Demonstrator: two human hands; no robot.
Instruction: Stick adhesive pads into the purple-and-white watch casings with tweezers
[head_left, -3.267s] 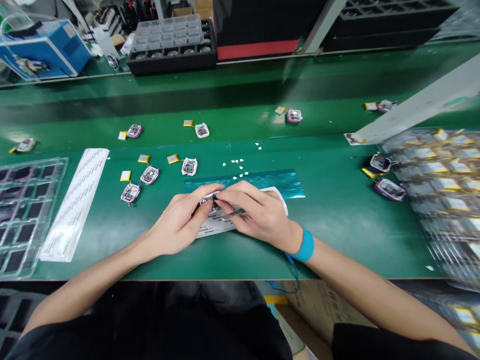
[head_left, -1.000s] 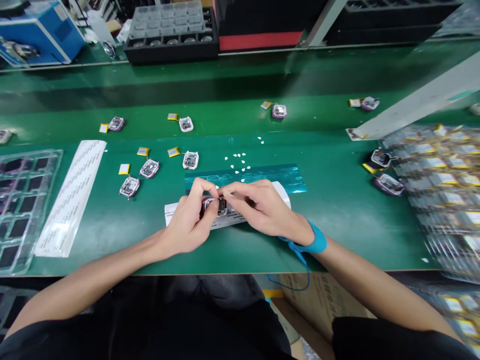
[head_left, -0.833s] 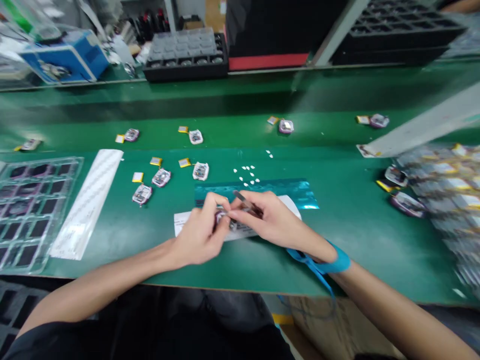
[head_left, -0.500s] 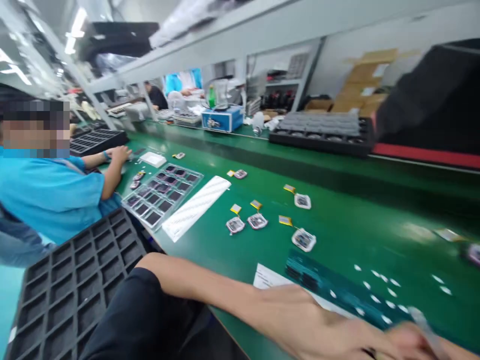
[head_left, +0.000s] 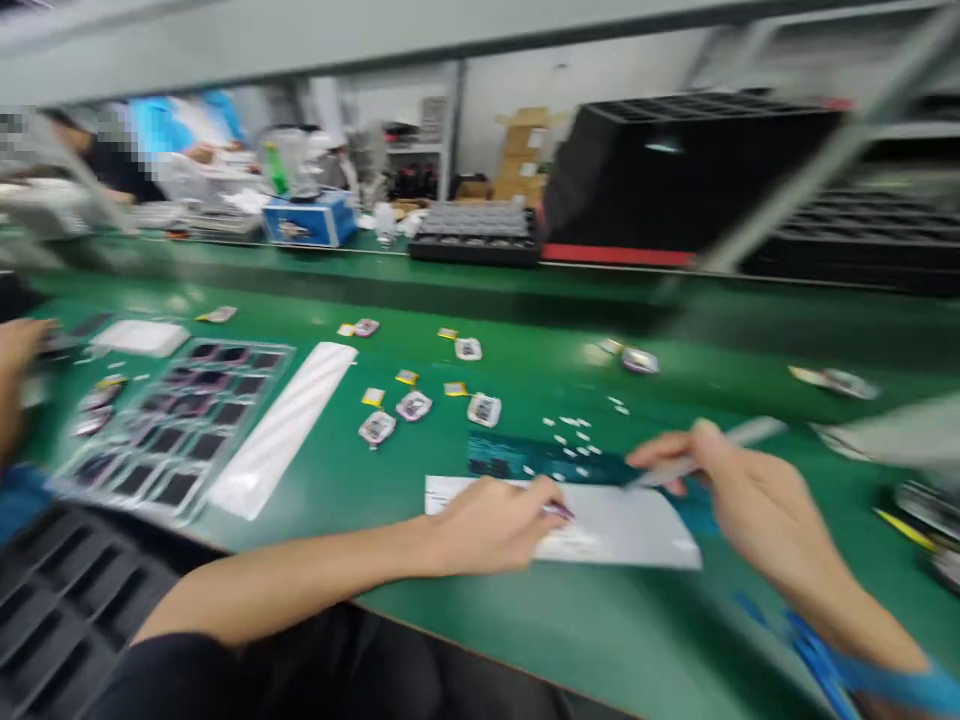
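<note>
My left hand [head_left: 491, 522] rests on a white paper sheet [head_left: 615, 520], fingers closed around a small purple-edged device [head_left: 561, 512] that is mostly hidden. To the right, my right hand [head_left: 739, 490] is raised above the sheet and grips metal tweezers [head_left: 709, 453]. A teal foil strip [head_left: 540, 462] lies just beyond the sheet, with small white bits [head_left: 577, 432] scattered behind it. The picture is blurred by motion.
Several small boards with yellow batteries [head_left: 416, 403] lie on the green bench [head_left: 600, 620]. A clear tray of dark parts [head_left: 180, 420] and a white strip [head_left: 285, 428] sit at left, a black tray [head_left: 60, 600] nearer. Another person's hand [head_left: 19, 345] shows at far left.
The camera swung up and left, then back toward the hands. My right hand has drawn away from the device with the tweezers; my left hand still holds the device on the sheet.
</note>
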